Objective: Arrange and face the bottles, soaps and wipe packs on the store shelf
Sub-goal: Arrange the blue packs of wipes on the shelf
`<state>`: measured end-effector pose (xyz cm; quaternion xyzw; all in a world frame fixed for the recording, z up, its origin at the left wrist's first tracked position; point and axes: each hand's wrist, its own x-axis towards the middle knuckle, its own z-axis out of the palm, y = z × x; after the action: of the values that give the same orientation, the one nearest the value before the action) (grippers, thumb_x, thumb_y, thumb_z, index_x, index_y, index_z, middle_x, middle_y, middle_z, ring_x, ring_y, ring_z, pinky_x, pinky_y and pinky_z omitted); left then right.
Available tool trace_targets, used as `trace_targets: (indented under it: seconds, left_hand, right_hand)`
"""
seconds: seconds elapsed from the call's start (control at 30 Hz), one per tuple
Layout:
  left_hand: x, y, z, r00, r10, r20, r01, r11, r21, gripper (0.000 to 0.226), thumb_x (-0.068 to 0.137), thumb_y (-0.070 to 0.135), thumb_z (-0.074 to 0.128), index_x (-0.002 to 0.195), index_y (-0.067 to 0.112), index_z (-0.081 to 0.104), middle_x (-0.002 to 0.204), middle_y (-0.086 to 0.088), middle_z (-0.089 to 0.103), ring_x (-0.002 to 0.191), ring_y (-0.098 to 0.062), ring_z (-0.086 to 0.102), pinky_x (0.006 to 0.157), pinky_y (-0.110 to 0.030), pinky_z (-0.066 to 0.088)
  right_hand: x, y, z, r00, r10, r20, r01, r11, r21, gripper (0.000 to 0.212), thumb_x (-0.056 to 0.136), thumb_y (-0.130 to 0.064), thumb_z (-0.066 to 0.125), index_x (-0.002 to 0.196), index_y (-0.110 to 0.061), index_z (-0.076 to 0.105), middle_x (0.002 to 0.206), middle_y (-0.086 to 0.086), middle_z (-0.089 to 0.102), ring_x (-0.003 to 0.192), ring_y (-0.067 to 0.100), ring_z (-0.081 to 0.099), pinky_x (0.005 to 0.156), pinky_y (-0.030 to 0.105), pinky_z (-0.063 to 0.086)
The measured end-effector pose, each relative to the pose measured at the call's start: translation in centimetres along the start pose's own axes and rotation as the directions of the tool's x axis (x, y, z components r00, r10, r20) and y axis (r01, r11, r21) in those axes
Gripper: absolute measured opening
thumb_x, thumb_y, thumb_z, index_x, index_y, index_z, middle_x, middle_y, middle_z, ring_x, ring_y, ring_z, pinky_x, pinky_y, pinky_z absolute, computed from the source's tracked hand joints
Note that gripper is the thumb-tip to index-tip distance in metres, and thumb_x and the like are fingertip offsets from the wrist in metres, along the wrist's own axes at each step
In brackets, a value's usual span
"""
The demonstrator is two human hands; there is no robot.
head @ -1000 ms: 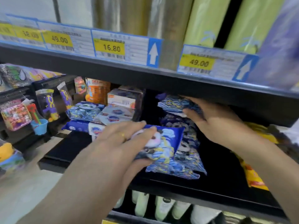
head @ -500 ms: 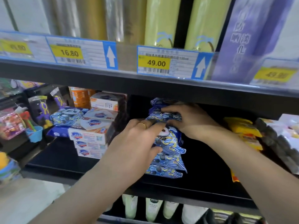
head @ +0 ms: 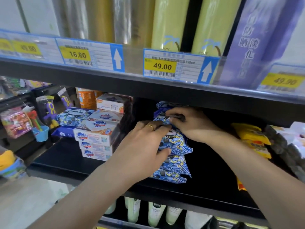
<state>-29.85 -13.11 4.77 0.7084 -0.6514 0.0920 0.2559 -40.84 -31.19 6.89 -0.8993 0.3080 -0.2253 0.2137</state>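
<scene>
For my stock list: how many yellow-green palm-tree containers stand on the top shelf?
2. One container stands above the 49.00 price label; the other container, right of it, beside the purple box. More may hide behind.

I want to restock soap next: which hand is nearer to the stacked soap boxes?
Left. The left hand lies just right of the soap boxes; the right hand is farther right, on the wipe packs.

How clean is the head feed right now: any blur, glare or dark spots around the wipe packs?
Head view: blue wipe packs and 49.00 tag read sharp; far-left tags and toys smear; shelf deck deep in shadow; wide-angle bowing of the shelf edge.
</scene>
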Motion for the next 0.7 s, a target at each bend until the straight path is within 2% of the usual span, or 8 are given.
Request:
trace_targets:
  seconds: [0.17, 0.33, 0.4, 0.47, 0.5, 0.57, 0.6, 0.7]
  left_hand:
    - [-1.2, -0.1, -0.3, 0.999, -0.014, -0.051, 0.014, 1.000, -0.015, 0.078, 0.094, 0.059, 0.058, 0.159, 0.043, 0.019, 0.162, 0.015, 0.028, 0.149, -0.008, 0.015, 0.120, -0.028, 0.023]
    - [-3.8, -1.9, -1.8, 0.992, -0.032, -0.126, 0.025, 0.998, -0.055, 0.069, 0.096, 0.056, 0.056, 0.156, 0.043, 0.024, 0.158, 0.020, 0.027, 0.147, 0.001, 0.013, 0.118, -0.017, 0.015]
    - [-5.2, -3.6, -2.8, 0.990, -0.042, -0.135, 0.033, 0.997, -0.069, 0.066, 0.097, 0.054, 0.055, 0.155, 0.045, 0.025, 0.156, 0.024, 0.027, 0.146, 0.003, 0.016, 0.119, -0.018, 0.019]
    - [-6.7, -5.9, -3.9, 0.987, -0.065, -0.145, 0.056, 0.996, -0.070, 0.063, 0.096, 0.052, 0.055, 0.152, 0.047, 0.028, 0.151, 0.030, 0.029, 0.142, 0.007, 0.018, 0.114, -0.009, 0.018]
    - [-7.5, -7.3, -4.5, 0.985, -0.091, -0.145, 0.080, 0.994, -0.080, 0.061, 0.095, 0.051, 0.056, 0.151, 0.048, 0.031, 0.147, 0.034, 0.031, 0.139, 0.011, 0.019, 0.110, -0.004, 0.015]
    - [-9.0, -10.4, -5.7, 0.979, -0.138, -0.151, 0.125, 0.988, -0.091, 0.060, 0.094, 0.047, 0.058, 0.149, 0.050, 0.034, 0.144, 0.038, 0.032, 0.135, 0.018, 0.018, 0.104, 0.001, 0.013]
    - [-9.7, -12.1, -6.3, 0.976, -0.156, -0.153, 0.145, 0.986, -0.086, 0.060, 0.094, 0.046, 0.060, 0.149, 0.050, 0.035, 0.144, 0.038, 0.033, 0.135, 0.018, 0.018, 0.104, 0.000, 0.014]
    - [-11.6, -17.3, -8.0, 0.968, -0.206, -0.145, 0.199, 0.978, -0.059, 0.059, 0.094, 0.043, 0.064, 0.148, 0.047, 0.039, 0.143, 0.033, 0.040, 0.139, 0.007, 0.028, 0.106, -0.010, 0.021]
  right_hand:
    - [-1.0, -0.6, -0.7, 1.000, 0.009, -0.023, -0.010, 0.999, -0.031, 0.026, 0.099, -0.036, 0.062, 0.124, -0.039, 0.068, 0.126, -0.019, 0.068, 0.118, 0.003, 0.061, 0.102, 0.021, 0.045]
    - [-2.6, -3.5, -1.1, 0.995, -0.024, -0.095, 0.015, 0.996, -0.091, 0.026, 0.100, -0.045, 0.056, 0.125, -0.048, 0.063, 0.113, -0.029, 0.064, 0.109, -0.001, 0.060, 0.086, 0.016, 0.039]
    - [-3.1, -6.1, -0.4, 0.995, -0.066, -0.078, 0.058, 0.993, -0.099, 0.023, 0.100, -0.048, 0.053, 0.122, -0.054, 0.060, 0.109, -0.031, 0.062, 0.095, -0.007, 0.062, 0.082, 0.016, 0.044]
    - [-3.2, -9.0, 0.5, 0.993, -0.107, -0.049, 0.101, 0.988, -0.114, 0.024, 0.098, -0.055, 0.049, 0.121, -0.058, 0.055, 0.109, -0.026, 0.067, 0.087, -0.005, 0.066, 0.085, 0.025, 0.054]
    - [-3.1, -10.5, 1.1, 0.991, -0.129, -0.039, 0.123, 0.985, -0.125, 0.027, 0.098, -0.057, 0.047, 0.124, -0.059, 0.053, 0.112, -0.025, 0.068, 0.093, -0.001, 0.066, 0.088, 0.030, 0.055]
    - [-2.7, -13.7, 2.6, 0.985, -0.173, -0.007, 0.169, 0.972, -0.162, 0.031, 0.099, -0.055, 0.046, 0.130, -0.056, 0.052, 0.122, -0.027, 0.064, 0.107, 0.002, 0.062, 0.095, 0.030, 0.051]
    - [-2.2, -15.2, 3.4, 0.979, -0.205, 0.010, 0.203, 0.964, -0.173, 0.033, 0.099, -0.053, 0.046, 0.132, -0.053, 0.052, 0.123, -0.027, 0.063, 0.109, 0.001, 0.061, 0.098, 0.028, 0.049]
    - [0.6, -19.5, 7.0, 0.959, -0.274, 0.075, 0.283, 0.943, -0.177, 0.032, 0.100, -0.043, 0.054, 0.132, -0.043, 0.057, 0.112, -0.027, 0.065, 0.103, -0.010, 0.060, 0.094, 0.011, 0.043]
